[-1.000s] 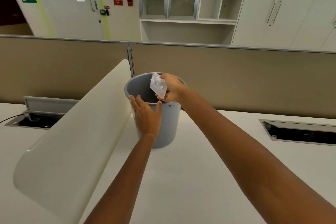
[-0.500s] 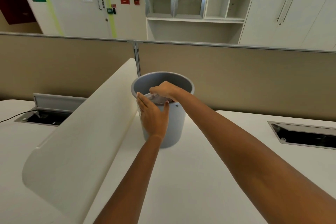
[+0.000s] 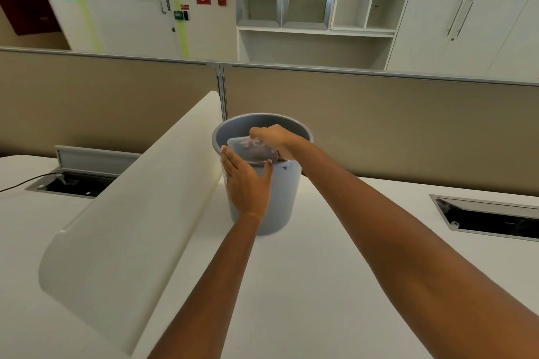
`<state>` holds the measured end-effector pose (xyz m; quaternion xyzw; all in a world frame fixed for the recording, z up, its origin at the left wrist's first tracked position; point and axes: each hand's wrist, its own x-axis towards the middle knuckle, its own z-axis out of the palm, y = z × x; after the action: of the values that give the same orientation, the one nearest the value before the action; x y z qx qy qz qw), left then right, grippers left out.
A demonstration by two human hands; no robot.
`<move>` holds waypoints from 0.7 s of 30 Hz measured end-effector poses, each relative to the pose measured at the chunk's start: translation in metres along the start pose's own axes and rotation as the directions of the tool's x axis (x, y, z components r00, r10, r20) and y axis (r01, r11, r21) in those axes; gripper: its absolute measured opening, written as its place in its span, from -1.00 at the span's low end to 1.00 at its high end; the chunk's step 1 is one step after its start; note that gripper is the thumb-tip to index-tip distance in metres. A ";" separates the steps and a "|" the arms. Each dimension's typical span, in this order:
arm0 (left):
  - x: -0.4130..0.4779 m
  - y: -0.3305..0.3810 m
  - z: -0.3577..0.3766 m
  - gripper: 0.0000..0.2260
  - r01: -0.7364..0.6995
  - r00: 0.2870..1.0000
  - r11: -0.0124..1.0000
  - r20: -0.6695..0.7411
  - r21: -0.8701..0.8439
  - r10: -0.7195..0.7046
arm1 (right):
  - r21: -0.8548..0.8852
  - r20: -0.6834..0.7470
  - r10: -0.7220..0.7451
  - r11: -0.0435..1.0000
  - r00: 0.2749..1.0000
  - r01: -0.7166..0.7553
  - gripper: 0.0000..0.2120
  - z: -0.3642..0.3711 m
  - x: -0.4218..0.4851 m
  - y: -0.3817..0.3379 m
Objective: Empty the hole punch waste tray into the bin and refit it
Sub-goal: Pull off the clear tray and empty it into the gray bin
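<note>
**Waste tray held over the bin mouth, emptying step in hand**

The clear plastic waste tray (image 3: pixel 253 149) sits just inside the mouth of the grey bin (image 3: pixel 280 198), low against the near rim and lying roughly flat. It is see-through and blurred, so which face points down cannot be told, nor whether any paper chads are left in it. The right hand (image 3: pixel 275 140) reaches in from above, its fingers closed on the tray's right end. The left hand (image 3: pixel 248 181) lies flat against the bin's near wall with fingers together and thumb spread towards the rim, steadying the bin without wrapping round it.

By the look of it, this is the emptying step. The next move likely calls for a tilt or a shake with the tray kept inside the rim, so that nothing spills onto the desk (image 3: pixel 291 285), and then a lift straight up and clear. The hole punch itself is not in view, so refitting would mean turning to find it.

The bin stands on the white desk just beside the far end of a curved white divider (image 3: pixel 131 213), which crowds its left side. A beige partition (image 3: pixel 379 125) stands behind it. To the right the desk is open as far as a recessed cable slot (image 3: pixel 490 218), and the near desk offers plenty of room for drawing the tray back.
</note>
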<state>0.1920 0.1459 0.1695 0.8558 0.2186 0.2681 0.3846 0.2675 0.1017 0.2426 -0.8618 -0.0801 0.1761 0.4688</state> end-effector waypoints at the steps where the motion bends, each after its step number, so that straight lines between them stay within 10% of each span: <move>1: 0.000 0.000 0.000 -0.16 0.004 1.000 1.000 0.004 -0.002 -0.004 | 0.105 0.025 0.018 0.994 1.000 -0.021 -0.70 -0.004 -0.001 0.000; 7: 0.000 0.000 -0.001 -0.17 0.009 1.000 1.000 0.013 -0.010 -0.009 | 0.613 0.242 0.023 0.771 0.970 -0.172 -0.91 -0.022 -0.002 0.010; 21: 0.000 -0.001 0.001 -0.18 0.009 1.000 1.000 0.003 -0.006 -0.009 | 0.699 0.240 0.006 0.693 0.971 -0.177 -0.83 -0.028 -0.004 0.018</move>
<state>0.1922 0.1457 0.1684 0.8540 0.2210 0.2656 0.3889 0.2736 0.0688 0.2420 -0.5895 -0.0134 0.3106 0.7456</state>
